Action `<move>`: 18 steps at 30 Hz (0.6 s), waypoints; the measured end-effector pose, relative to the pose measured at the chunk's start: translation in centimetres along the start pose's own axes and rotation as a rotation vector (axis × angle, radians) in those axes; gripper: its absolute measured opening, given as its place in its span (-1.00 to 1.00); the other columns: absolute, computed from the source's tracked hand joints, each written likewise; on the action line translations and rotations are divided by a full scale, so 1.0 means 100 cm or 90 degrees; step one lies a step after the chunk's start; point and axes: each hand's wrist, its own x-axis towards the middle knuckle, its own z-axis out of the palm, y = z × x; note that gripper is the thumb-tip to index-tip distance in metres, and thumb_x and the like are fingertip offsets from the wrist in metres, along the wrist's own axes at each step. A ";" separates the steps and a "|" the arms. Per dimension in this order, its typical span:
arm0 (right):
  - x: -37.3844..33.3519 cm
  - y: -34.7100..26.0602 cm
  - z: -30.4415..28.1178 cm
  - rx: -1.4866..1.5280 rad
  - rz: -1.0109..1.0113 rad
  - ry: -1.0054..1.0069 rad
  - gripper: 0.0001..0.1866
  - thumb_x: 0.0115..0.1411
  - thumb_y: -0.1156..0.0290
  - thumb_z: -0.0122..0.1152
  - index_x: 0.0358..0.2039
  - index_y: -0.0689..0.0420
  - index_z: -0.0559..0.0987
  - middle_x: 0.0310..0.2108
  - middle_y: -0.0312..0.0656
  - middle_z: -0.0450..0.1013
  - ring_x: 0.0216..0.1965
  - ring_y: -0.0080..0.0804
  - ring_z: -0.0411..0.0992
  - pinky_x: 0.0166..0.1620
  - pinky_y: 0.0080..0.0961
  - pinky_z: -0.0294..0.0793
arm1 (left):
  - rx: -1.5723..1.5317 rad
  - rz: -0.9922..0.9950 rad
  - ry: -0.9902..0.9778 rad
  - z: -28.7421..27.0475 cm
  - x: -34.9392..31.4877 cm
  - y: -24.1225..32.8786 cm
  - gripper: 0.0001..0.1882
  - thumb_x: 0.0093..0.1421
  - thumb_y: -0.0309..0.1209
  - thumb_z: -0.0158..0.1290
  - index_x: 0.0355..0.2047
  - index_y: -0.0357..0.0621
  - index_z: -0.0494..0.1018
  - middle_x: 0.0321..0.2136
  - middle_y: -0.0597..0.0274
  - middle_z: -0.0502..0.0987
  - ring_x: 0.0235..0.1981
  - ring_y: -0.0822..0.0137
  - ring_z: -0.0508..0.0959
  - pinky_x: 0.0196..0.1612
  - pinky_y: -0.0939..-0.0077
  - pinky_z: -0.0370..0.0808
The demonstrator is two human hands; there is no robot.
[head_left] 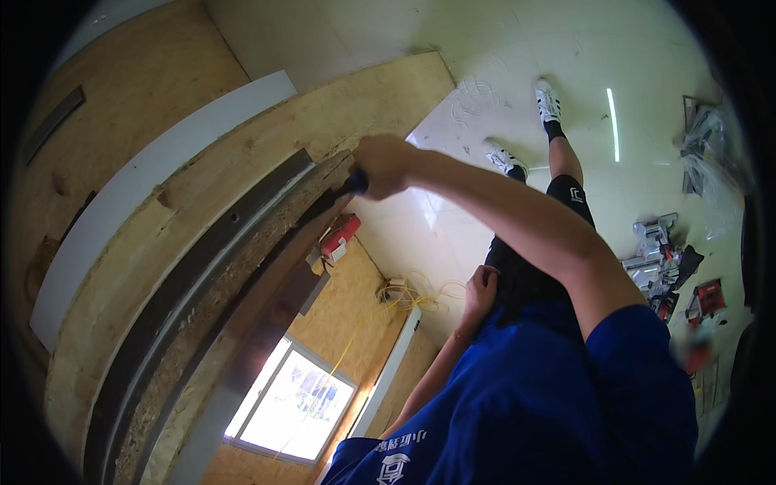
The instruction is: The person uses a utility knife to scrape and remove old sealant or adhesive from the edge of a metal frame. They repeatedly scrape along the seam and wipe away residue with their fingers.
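My right hand (384, 168) is closed round the dark blue handle (356, 181) of a hand tool, and its arm crosses in front of my body. A dark, narrow part runs from the handle down along the wood; the tool's exact kind is unclear. Beside it lies the rough, chipped edge of a wooden board (214, 303). A dark grey metal strip (190, 255) with a small hole follows that edge. My left hand (482, 289) hangs low against my black shorts (525, 271), fingers curled; whether it holds anything is hidden.
A red fire extinguisher (339, 237) stands beyond the board, near a tangle of yellow cable (408, 293). Power tools (656, 250) and clear plastic wrapping (715, 166) lie on the pale floor at right. A window (295, 400) sits in the plywood wall.
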 end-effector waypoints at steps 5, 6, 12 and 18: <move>-0.003 -0.001 0.001 0.001 0.000 -0.009 -0.81 -0.17 0.24 0.20 -0.66 0.10 0.55 -0.65 -0.02 0.44 -0.50 0.03 0.46 -0.41 -0.11 0.42 | -0.011 -0.004 -0.007 0.000 0.000 0.000 -0.86 0.19 -0.46 -0.04 -0.31 -0.24 0.47 -0.41 0.02 0.57 -0.34 0.14 0.58 -0.21 0.34 0.49; 0.001 0.004 0.004 0.001 0.002 -0.012 -0.80 -0.17 0.24 0.20 -0.66 0.10 0.55 -0.65 -0.02 0.44 -0.50 0.03 0.46 -0.41 -0.11 0.42 | -0.007 -0.012 -0.003 -0.003 -0.003 -0.002 -0.86 0.19 -0.46 -0.05 -0.31 -0.23 0.47 -0.41 0.02 0.57 -0.34 0.13 0.58 -0.21 0.34 0.49; -0.007 -0.015 0.004 0.010 0.020 -0.010 -0.80 -0.16 0.22 0.22 -0.62 0.08 0.58 -0.62 -0.03 0.47 -0.47 0.00 0.49 -0.37 -0.19 0.48 | -0.015 -0.008 0.001 0.001 -0.001 0.002 -0.86 0.19 -0.45 -0.04 -0.33 -0.23 0.48 -0.40 0.02 0.57 -0.31 0.12 0.58 -0.19 0.32 0.49; -0.012 -0.020 0.005 0.027 0.019 0.011 -0.81 -0.16 0.20 0.21 -0.62 0.04 0.58 -0.62 -0.04 0.48 -0.48 -0.01 0.49 -0.38 -0.19 0.47 | -0.036 0.018 0.008 0.003 0.003 -0.013 -0.87 0.18 -0.48 -0.05 -0.33 -0.24 0.48 -0.42 0.03 0.56 -0.35 0.15 0.57 -0.21 0.34 0.49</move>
